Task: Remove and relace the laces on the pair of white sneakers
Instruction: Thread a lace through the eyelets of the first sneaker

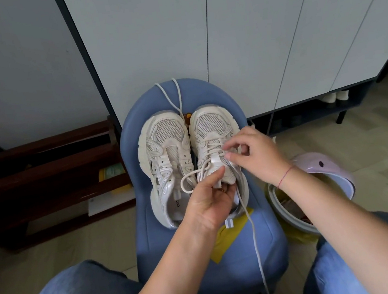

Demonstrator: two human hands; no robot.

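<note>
On the blue stool (205, 270), two white sneakers (163, 148) sit side by side.
The left hand (208, 201) grips the right sneaker (209, 122) by its tongue (215, 161); the right hand (256, 155) pinches its lace (209, 146). A loose lace (167, 99) lies past the toes.

blue stool (148, 240), two white sneakers (161, 136), loose lace (168, 98), yellow sheet (228, 239)

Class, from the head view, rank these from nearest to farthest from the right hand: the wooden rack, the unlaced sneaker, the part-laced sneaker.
1. Part-laced sneaker: touching; the right hand pinches its lace.
2. Unlaced sneaker: beside it, leftward on the stool.
3. Wooden rack: on the floor, far left.
</note>
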